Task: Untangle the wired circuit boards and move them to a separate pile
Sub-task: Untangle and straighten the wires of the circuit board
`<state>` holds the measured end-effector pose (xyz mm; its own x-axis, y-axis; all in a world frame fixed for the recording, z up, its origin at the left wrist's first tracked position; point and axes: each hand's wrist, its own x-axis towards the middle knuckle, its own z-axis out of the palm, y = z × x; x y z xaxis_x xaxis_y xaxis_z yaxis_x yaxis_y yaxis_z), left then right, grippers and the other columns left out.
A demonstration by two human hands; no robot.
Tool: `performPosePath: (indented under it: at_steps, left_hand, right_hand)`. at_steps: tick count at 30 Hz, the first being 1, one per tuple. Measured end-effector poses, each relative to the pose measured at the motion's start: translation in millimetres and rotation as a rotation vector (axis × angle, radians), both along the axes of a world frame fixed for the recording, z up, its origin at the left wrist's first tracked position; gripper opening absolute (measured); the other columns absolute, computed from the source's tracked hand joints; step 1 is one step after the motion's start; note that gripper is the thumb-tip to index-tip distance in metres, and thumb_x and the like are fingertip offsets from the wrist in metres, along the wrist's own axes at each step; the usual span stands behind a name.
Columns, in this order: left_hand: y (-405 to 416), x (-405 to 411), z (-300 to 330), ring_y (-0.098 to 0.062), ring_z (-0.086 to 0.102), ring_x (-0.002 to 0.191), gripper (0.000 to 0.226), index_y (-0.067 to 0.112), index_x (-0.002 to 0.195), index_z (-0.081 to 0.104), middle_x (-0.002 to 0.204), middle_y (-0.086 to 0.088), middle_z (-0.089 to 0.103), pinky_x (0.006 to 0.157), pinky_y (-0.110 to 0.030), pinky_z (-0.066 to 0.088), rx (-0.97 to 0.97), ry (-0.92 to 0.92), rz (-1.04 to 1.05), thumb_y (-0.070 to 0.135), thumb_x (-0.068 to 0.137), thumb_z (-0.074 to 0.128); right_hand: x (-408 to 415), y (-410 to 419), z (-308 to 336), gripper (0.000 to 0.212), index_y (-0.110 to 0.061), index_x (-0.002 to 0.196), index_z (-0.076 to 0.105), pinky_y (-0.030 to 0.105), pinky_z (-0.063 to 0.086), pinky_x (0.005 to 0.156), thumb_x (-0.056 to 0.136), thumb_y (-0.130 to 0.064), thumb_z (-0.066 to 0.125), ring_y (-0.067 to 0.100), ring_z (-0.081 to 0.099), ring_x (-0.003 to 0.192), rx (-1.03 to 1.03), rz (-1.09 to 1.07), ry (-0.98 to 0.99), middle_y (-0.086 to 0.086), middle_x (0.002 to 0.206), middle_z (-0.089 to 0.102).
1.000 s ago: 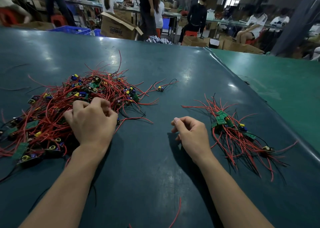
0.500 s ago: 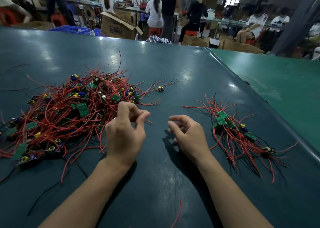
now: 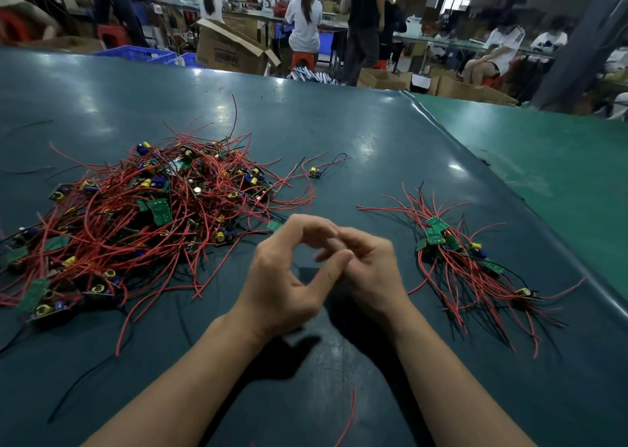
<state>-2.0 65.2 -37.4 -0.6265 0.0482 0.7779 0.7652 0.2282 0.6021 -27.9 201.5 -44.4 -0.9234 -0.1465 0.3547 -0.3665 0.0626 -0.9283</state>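
Observation:
A big tangle of red-wired circuit boards lies on the dark table at the left. At the right lies a smaller sorted pile. My left hand and my right hand meet between the two piles, just above the table. The left thumb and curled index finger form a ring. A small green board peeks out behind that index finger, with red wire trailing back to the tangle. My right fingers curl in against the left fingertips. That contact is blurred, so what the right hand holds is unclear.
One stray board with black wires lies beyond the tangle. A loose red wire lies near the front edge. A lighter green table adjoins at the right. A cardboard box, blue crates and several people stand behind.
My left hand has left the big tangle and moved right to meet my right hand. Wires at the tangle's near edge were dragged right with it. The right hand shifted slightly left.

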Motion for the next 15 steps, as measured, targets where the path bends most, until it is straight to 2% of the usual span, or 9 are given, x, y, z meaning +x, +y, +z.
performPosePath:
  at_steps: [2, 3, 5, 7, 8, 10, 12, 15]
  left_hand:
    - [-4, -2, 1, -0.018, 0.06, 0.067, 0.017, 0.007, 0.079, 0.06, 0.077, -0.001, 0.061, 0.061, -0.036, 0.049, -0.041, 0.04, 0.104, 0.02, 0.088, 0.065]
    - [-7, -4, -1, -0.016, 0.055, 0.059, 0.025, 0.009, 0.071, 0.059, 0.067, 0.001, 0.058, 0.056, -0.034, 0.046, -0.081, 0.032, 0.164, 0.024, 0.09, 0.063]
    - [-13, -8, -5, -0.016, 0.051, 0.049, 0.041, 0.01, 0.06, 0.057, 0.053, 0.002, 0.055, 0.052, -0.035, 0.044, -0.183, -0.115, 0.194, 0.034, 0.093, 0.061]
    - [-15, -10, -9, -0.014, 0.058, 0.048, 0.047, 0.011, 0.062, 0.063, 0.054, 0.001, 0.062, 0.052, -0.033, 0.048, -0.264, -0.326, 0.112, 0.046, 0.093, 0.06]
    - [-13, -9, -9, -0.012, 0.06, 0.048, 0.046, 0.012, 0.068, 0.066, 0.057, 0.0, 0.066, 0.051, -0.029, 0.049, -0.237, -0.415, 0.055, 0.05, 0.091, 0.059]
    - [-6, -8, -7, -0.01, 0.058, 0.045, 0.047, 0.009, 0.081, 0.068, 0.066, -0.006, 0.07, 0.044, -0.022, 0.045, -0.024, -0.563, -0.037, 0.055, 0.084, 0.058]
    - [-3, -12, -2, -0.014, 0.056, 0.042, 0.053, 0.005, 0.088, 0.067, 0.07, -0.008, 0.07, 0.041, -0.023, 0.042, 0.217, -0.657, -0.074, 0.057, 0.081, 0.057]
    - [-9, -18, 4, -0.012, 0.053, 0.042, 0.037, 0.003, 0.086, 0.067, 0.064, -0.004, 0.068, 0.045, -0.023, 0.043, 0.455, -0.644, -0.094, 0.039, 0.083, 0.059]
  right_hand:
    - [-2, 2, 9, 0.009, -0.013, 0.088, 0.071, 0.019, 0.049, 0.047, 0.092, -0.011, 0.062, 0.007, 0.068, 0.068, -0.258, -0.047, -0.106, -0.005, 0.08, 0.074]
    - [-3, 6, 14, 0.016, -0.011, 0.088, 0.07, 0.019, 0.047, 0.043, 0.091, -0.021, 0.059, 0.011, 0.069, 0.066, -0.377, -0.063, -0.168, -0.001, 0.082, 0.075]
    - [-5, 14, 22, 0.034, -0.01, 0.082, 0.068, 0.018, 0.04, 0.038, 0.085, -0.041, 0.053, 0.013, 0.067, 0.06, -0.591, -0.073, -0.29, 0.006, 0.078, 0.074]
    - [-4, 18, 25, 0.042, -0.013, 0.072, 0.067, 0.017, 0.037, 0.038, 0.082, -0.05, 0.051, 0.013, 0.063, 0.055, -0.715, -0.06, -0.373, 0.006, 0.07, 0.07]
    - [-4, 18, 25, 0.043, -0.015, 0.066, 0.067, 0.018, 0.038, 0.039, 0.082, -0.052, 0.05, 0.013, 0.062, 0.054, -0.734, -0.04, -0.403, 0.005, 0.067, 0.068]
    - [-3, 16, 24, 0.047, -0.019, 0.057, 0.062, 0.018, 0.039, 0.04, 0.084, -0.055, 0.047, 0.013, 0.057, 0.05, -0.737, -0.006, -0.442, 0.002, 0.059, 0.06]
    - [-4, 17, 24, 0.054, -0.021, 0.052, 0.052, 0.018, 0.035, 0.038, 0.091, -0.056, 0.043, 0.012, 0.046, 0.043, -0.752, 0.019, -0.452, -0.001, 0.052, 0.047]
    - [-5, 21, 25, 0.055, -0.021, 0.051, 0.044, 0.018, 0.029, 0.036, 0.093, -0.058, 0.041, 0.011, 0.036, 0.039, -0.748, 0.0, -0.442, -0.002, 0.049, 0.038]
